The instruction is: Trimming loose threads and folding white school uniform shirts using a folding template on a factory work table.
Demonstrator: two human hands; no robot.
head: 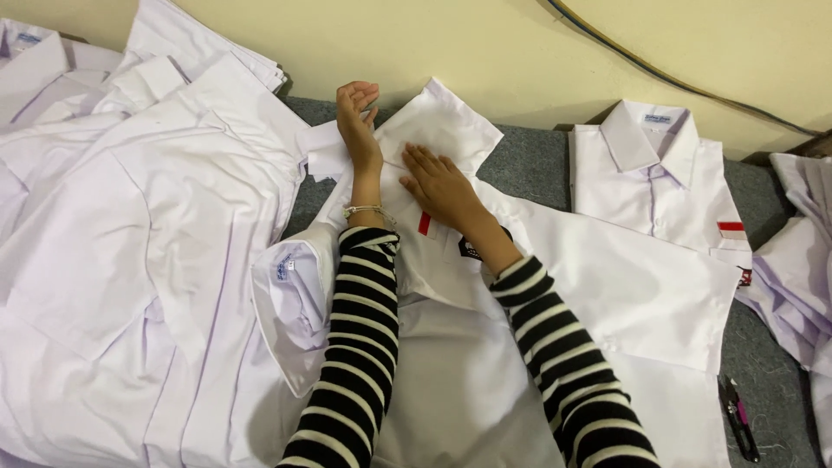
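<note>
Shirt (451, 139) under both hands, badge partly hidden.

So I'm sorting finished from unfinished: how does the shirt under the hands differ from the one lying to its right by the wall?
The shirt under the hands lies spread and rumpled, a sleeve folded across it, pressed by the left hand and right hand. The folded shirt lies neat and buttoned, collar up, untouched. The first sprawls across the grey table; the second is compact. Both are white with a red-and-white chest patch.
</note>
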